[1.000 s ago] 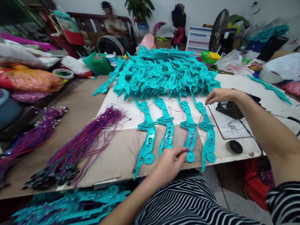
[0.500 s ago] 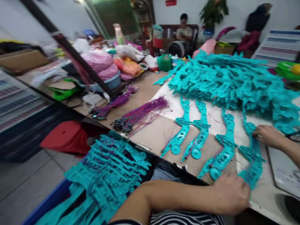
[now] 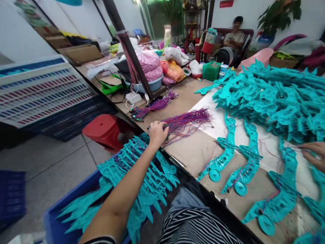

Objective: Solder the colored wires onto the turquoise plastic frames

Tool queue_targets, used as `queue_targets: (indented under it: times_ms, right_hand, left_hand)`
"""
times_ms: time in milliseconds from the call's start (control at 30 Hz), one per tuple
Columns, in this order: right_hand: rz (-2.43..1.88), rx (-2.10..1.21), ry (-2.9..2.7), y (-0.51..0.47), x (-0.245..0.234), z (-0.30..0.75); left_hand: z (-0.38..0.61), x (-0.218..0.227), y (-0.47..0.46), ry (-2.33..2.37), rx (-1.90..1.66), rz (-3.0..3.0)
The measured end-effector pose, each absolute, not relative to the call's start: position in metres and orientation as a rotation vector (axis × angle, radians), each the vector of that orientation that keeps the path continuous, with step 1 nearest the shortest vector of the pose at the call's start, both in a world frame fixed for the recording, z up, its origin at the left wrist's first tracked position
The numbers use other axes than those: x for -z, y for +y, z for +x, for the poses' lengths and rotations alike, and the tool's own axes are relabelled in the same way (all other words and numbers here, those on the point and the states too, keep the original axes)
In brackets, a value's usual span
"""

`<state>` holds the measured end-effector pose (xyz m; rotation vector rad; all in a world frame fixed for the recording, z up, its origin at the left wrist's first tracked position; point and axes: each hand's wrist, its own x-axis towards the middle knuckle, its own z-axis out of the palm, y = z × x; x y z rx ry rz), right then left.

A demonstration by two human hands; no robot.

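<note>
My left hand [image 3: 157, 134] reaches across to a bundle of purple, red and blue wires [image 3: 189, 120] on the table. Its fingers are curled over the dark connector ends, hiding what they pinch. At the right edge, partly cut off, my right hand [image 3: 314, 153] has its fingers stretched out and apart beside a turquoise plastic part [image 3: 289, 166] with thin wires on it. Two similar wired parts lie to the left, a nearer one [image 3: 251, 154] and a farther one [image 3: 230, 142]. Another turquoise part [image 3: 316, 206] is cut off by the right edge.
A large heap of turquoise parts [image 3: 269, 98] covers the table's back right. Left of my body, a blue crate [image 3: 52, 217] holds more wired parts. A second wire bundle [image 3: 157, 105] lies near a dark post [image 3: 134, 61]. A red stool [image 3: 101, 130] stands beyond the crate. A person [image 3: 233, 37] sits behind.
My left hand has moved from the rightmost turquoise part to the wire bundle on the left. The view has swung left. My right hand stays near the turquoise parts, its fingers now apart.
</note>
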<state>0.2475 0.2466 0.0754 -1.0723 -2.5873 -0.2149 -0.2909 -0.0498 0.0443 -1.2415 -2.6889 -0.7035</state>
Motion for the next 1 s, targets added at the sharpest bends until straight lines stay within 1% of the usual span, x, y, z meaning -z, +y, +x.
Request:
queue_targets:
  times_ms: [33,133,233,300,367,500,533,600,700,833,1000]
  right_hand:
    - [-0.949,0.157,-2.656,0.24,-0.079,0.221]
    - [-0.706,0.15,-2.727,0.219,-0.086,0.147]
    - [-0.51,0.16,-2.76,0.201,-0.092,0.09]
    - [-0.409,0.138,-2.773,0.192,-0.096,0.061]
    - [-0.348,0.11,-2.772,0.185,-0.098,0.035]
    - [-0.242,0.009,-2.73,0.169,-0.098,-0.016]
    - [-0.217,-0.033,-2.711,0.164,-0.097,-0.029]
    - [-0.191,-0.124,-2.683,0.152,-0.093,-0.054]
    - [-0.188,-0.255,-2.679,0.136,-0.085,-0.092]
    - [-0.225,-0.397,-2.724,0.119,-0.074,-0.139]
    - [-0.263,-0.434,-2.8,0.101,-0.061,-0.19]
  left_hand:
    - [-0.302,-0.043,-0.048,-2.733,0.643,-1.278]
    - [-0.316,-0.041,-0.042,-2.798,0.58,-1.398]
    - [-0.322,-0.044,-0.038,-2.803,0.638,-1.432]
    - [-0.328,-0.05,-0.038,-2.804,0.746,-1.433]
    - [-0.335,-0.058,-0.038,-2.829,1.031,-1.42]
    - [-0.337,-0.078,-0.033,-2.979,1.934,-1.155]
    - [-0.335,-0.082,-0.032,-3.017,2.094,-1.067]
    - [-0.333,-0.089,-0.029,-3.043,2.291,-0.976]
    - [-0.334,-0.094,-0.029,-2.975,2.401,-1.011]
    - [-0.342,-0.093,-0.031,-2.863,2.349,-1.034]
    - [-0.345,-0.092,-0.032,-2.853,2.477,-1.1]
